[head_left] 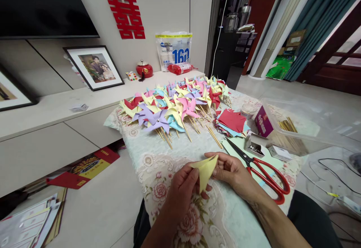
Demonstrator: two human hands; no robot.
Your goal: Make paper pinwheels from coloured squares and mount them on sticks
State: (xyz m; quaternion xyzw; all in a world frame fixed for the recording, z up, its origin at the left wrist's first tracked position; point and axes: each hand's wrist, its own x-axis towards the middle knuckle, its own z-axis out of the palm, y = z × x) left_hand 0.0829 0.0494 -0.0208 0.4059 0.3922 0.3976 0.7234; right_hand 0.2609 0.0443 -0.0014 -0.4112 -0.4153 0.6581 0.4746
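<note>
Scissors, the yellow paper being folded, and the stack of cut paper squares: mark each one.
scissors point(262, 173), head view, on the red handle near the pivot.
yellow paper point(205, 171), head view, middle of the folded sheet.
stack of paper squares point(231, 121), head view, top red sheet.

The yellow sheet point(205, 170) pinched between the left hand point(183, 188) and right hand point(231, 169) is thin matt paper, creased. Beyond it, the pinwheels point(175, 107) are the same matt paper on bare wooden sticks. Right of the sheet, the scissors point(262, 173) have dark metal blades and glossy red plastic handles. The surface point(158, 165) beneath wears a flowered cloth with a slight sheen. Further right, the box point(299, 127) is clear, shiny plastic.
</note>
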